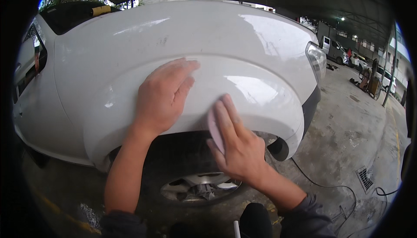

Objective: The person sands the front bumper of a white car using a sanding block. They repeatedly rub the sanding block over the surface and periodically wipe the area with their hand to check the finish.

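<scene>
A white car's front fender with a flared wheel arch fills the middle of the view. My left hand lies on the arch flare, fingers stretched out to the right and fingertips dusty, holding nothing. Lower and to the right, my right hand presses a thin pinkish sanding pad against the lower part of the flare, just above the arch edge. Its fingers lie along the pad and the thumb is on the near side. The pad's working face is hidden. Dark smudges mark the paint above the left hand.
Below the arch sits the wheel with its dark tyre. The headlight is at the right end of the fender. A black cable and a drain grate lie on the concrete floor. A cart with equipment and parked vehicles stand farther right.
</scene>
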Tool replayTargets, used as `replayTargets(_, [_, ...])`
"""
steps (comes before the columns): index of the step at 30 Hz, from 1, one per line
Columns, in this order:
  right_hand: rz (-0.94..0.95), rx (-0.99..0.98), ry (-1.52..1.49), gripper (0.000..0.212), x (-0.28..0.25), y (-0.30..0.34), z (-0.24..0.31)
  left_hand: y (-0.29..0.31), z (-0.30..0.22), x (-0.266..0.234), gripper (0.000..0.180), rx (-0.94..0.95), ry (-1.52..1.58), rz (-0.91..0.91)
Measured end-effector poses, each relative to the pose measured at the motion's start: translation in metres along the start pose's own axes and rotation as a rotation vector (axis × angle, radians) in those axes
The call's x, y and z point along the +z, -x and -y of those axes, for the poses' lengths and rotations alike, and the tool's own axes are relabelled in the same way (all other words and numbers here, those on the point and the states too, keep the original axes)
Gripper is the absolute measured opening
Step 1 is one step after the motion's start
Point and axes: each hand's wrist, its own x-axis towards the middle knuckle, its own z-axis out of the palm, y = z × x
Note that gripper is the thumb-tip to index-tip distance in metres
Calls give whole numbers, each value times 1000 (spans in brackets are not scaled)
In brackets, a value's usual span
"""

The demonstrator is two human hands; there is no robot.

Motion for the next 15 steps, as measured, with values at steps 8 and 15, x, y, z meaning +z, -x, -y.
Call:
replayTargets(8, [34, 25, 23, 65, 11, -5, 0, 2, -5, 2, 25, -104, 147, -58])
replayTargets(15, [57, 36, 28, 63, 5, -2, -1, 6, -6, -1, 27, -64, 94, -5])
